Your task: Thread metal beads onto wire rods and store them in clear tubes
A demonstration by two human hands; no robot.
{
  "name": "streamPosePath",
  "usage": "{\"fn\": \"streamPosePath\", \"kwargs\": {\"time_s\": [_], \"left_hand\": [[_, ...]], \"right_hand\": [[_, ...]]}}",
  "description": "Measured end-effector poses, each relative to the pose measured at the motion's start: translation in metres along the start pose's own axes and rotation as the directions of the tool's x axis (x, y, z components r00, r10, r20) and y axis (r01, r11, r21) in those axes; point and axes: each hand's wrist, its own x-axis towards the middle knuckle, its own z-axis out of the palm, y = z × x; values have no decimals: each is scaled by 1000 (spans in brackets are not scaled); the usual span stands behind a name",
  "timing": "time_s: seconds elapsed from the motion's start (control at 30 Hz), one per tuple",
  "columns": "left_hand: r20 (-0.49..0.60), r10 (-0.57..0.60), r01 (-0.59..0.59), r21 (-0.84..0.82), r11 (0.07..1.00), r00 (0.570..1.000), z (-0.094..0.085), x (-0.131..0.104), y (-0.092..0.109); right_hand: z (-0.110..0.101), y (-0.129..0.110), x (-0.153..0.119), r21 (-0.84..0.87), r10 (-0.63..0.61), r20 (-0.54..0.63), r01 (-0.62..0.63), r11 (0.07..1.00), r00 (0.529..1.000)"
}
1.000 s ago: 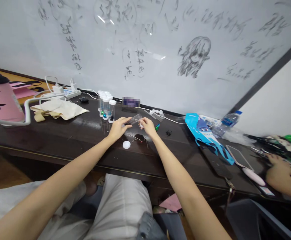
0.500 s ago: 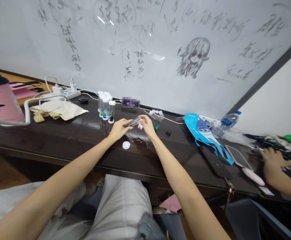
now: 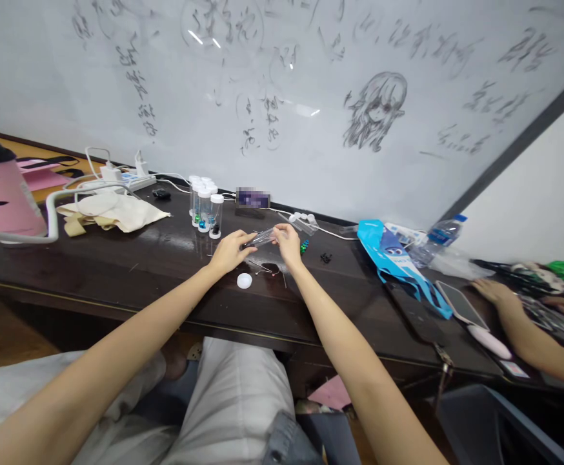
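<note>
A clear plastic tube [image 3: 261, 238] is held slanted above the dark table, its left end in the closed fingers of my left hand [image 3: 231, 252]. At its other end the fingers of my right hand [image 3: 288, 245] pinch the tube; whether a cap is there is hidden. Below my hands lie a round white cap [image 3: 244, 281] and some thin pins [image 3: 267, 270] with small coloured heads. Green-blue beads [image 3: 304, 247] sit just right of my right hand, and a little pile of black bits [image 3: 326, 258] lies farther right.
Several white-capped tubes [image 3: 204, 210] stand at the back left, beside a cream cloth [image 3: 117, 212]. Empty-looking tubes [image 3: 302, 224] lie behind my right hand. Rightward are a blue bag [image 3: 393, 252], a phone [image 3: 461, 303], a water bottle [image 3: 439, 239] and another person's hand [image 3: 499, 298].
My right fingers have shifted on the tube's end, and the white cap seen in them earlier is now hidden. My left hand keeps its place. The other person's hand has moved left, towards the phone.
</note>
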Motion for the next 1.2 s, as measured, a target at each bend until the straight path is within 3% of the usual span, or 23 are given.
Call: {"fn": "streamPosePath", "kwargs": {"time_s": [0.37, 0.57, 0.9, 1.2], "left_hand": [[-26, 7, -7, -1, 1000, 1000, -1, 0, 2], [-7, 13, -13, -17, 1000, 1000, -1, -1, 5], [-33, -3, 3, -7, 1000, 999, 1, 0, 0], [-66, -34, 32, -35, 999, 997, -2, 2, -3]], "right_hand": [[-1, -2, 1, 27, -46, -24, 47, 999, 999], [7, -4, -2, 52, -50, 90, 45, 998, 995], [5, -13, -9, -36, -212, 100, 217, 976, 972], [1, -10, -2, -27, -266, 154, 273, 962, 952]]}}
